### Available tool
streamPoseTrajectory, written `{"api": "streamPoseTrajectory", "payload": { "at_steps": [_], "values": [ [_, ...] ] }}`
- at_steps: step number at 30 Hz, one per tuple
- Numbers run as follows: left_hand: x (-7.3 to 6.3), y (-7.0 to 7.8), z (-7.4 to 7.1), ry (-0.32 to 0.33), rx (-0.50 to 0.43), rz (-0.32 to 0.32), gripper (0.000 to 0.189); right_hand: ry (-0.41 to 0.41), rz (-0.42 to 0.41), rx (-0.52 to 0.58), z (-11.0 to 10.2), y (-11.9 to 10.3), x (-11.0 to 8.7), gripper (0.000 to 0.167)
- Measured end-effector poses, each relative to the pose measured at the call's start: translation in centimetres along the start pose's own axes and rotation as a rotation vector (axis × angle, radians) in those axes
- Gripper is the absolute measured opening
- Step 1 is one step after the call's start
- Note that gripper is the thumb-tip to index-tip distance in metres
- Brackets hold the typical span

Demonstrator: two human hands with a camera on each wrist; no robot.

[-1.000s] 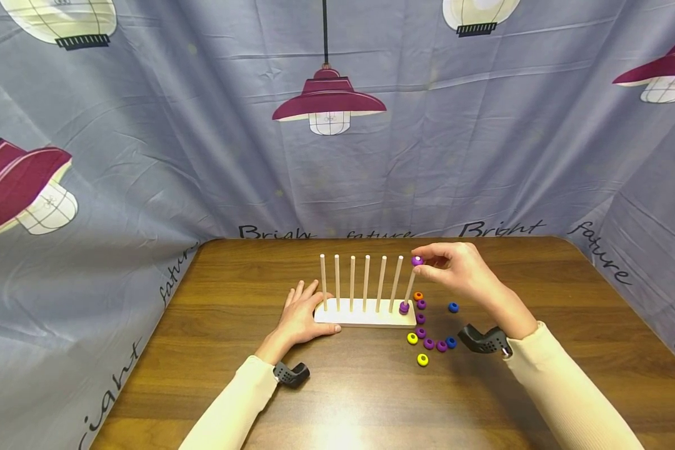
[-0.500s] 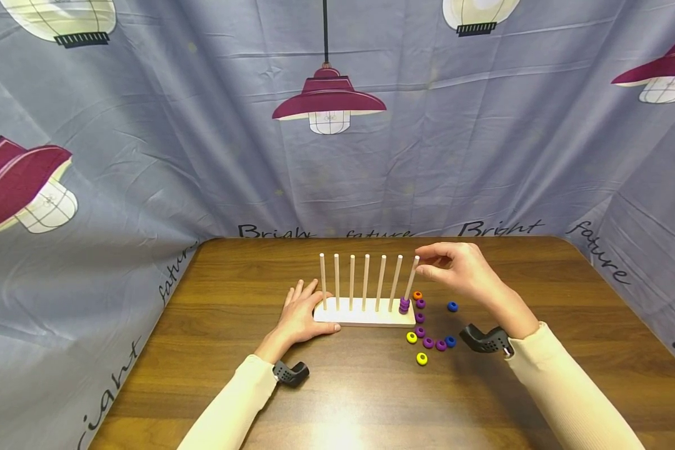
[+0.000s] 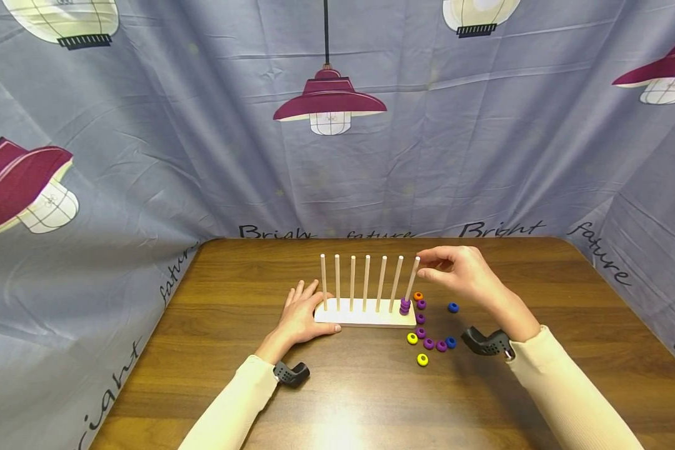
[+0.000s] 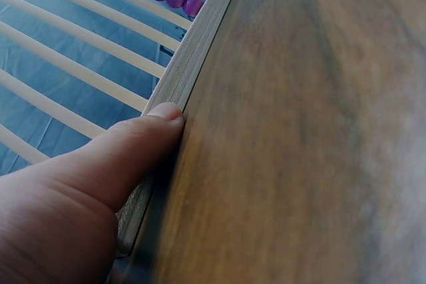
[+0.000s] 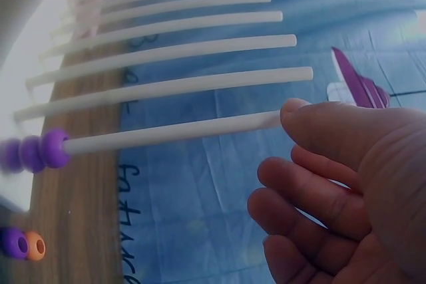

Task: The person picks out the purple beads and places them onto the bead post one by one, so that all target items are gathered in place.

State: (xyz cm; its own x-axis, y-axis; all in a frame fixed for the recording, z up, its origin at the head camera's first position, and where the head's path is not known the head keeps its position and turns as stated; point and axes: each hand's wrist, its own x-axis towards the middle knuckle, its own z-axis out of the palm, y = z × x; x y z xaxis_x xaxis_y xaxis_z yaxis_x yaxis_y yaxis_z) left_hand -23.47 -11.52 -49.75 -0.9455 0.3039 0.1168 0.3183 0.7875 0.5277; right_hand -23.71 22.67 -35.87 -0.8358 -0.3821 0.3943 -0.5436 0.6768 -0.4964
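Nearby, loose beads (image 3: 441,346) dot the table (image 3: 247,269) right of the peg rack (image 3: 365,320); the curtain (image 3: 337,181) reads "Bright" and "fature". The left hand (image 3: 299,320) touches the rack, fingers straight; the right hand (image 3: 462,270), empty, flanks the end peg (image 3: 413,278).

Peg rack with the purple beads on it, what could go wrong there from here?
The right hand is right by the top of the rightmost peg, so a bump might jolt the peg rack, though the left hand holds its other end. Loose purple beads beside it could roll if brushed.
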Motion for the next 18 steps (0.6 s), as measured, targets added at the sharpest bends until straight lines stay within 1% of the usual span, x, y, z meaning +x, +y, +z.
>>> {"api": "streamPoseTrajectory", "payload": {
  "at_steps": [7,13,18],
  "values": [
    [0.0,0.0,0.0,-0.001,-0.001,-0.002,0.070,0.016,-0.002,-0.003,0.4,0.6,-0.1,0.021],
    [0.0,0.0,-0.1,-0.005,0.001,0.000,0.070,0.032,0.053,-0.008,1.6,2.1,-0.5,0.019],
    [0.0,0.1,-0.1,-0.012,-0.005,-0.010,0.070,0.016,0.100,-0.009,3.3,4.0,-1.3,0.021]
  ]
}}
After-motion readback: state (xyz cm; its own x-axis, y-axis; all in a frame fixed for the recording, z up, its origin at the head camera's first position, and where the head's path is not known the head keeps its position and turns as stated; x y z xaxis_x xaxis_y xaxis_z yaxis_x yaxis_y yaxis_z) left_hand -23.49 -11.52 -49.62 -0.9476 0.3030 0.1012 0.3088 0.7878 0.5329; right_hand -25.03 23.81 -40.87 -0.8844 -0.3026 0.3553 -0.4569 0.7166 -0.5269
